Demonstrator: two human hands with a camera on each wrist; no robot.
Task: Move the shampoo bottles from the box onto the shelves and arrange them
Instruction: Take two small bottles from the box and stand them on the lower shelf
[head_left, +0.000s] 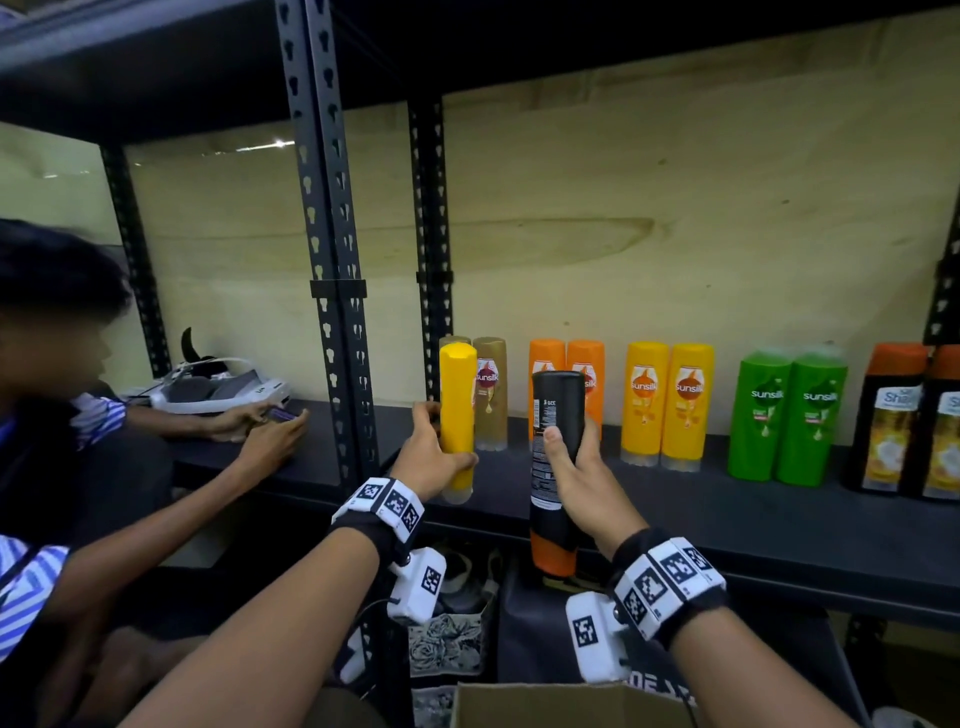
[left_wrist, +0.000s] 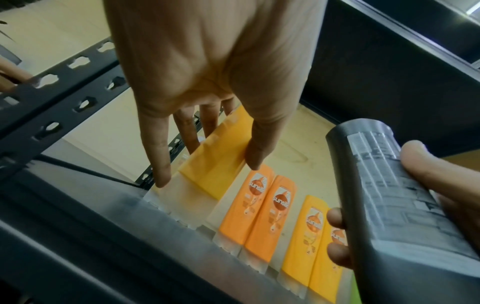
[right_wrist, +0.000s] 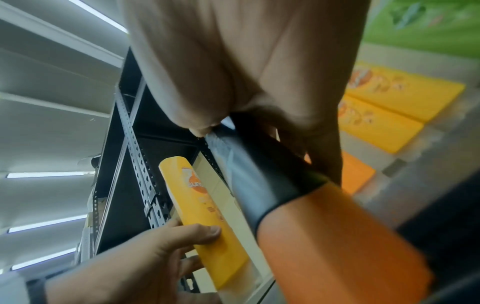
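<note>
My left hand holds a yellow bottle; my right hand a black bottle with an orange cap. On the black shelf: gold, orange, yellow and green bottles. My wristbands carry black-and-white squares.

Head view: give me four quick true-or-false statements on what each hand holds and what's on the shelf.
1. The left hand holds a yellow bottle. True.
2. The right hand is empty. False: it grips a black bottle with an orange cap end.
3. Two green bottles stand side by side on the shelf. True.
4. The green bottles lie flat. False: they stand upright.
</note>
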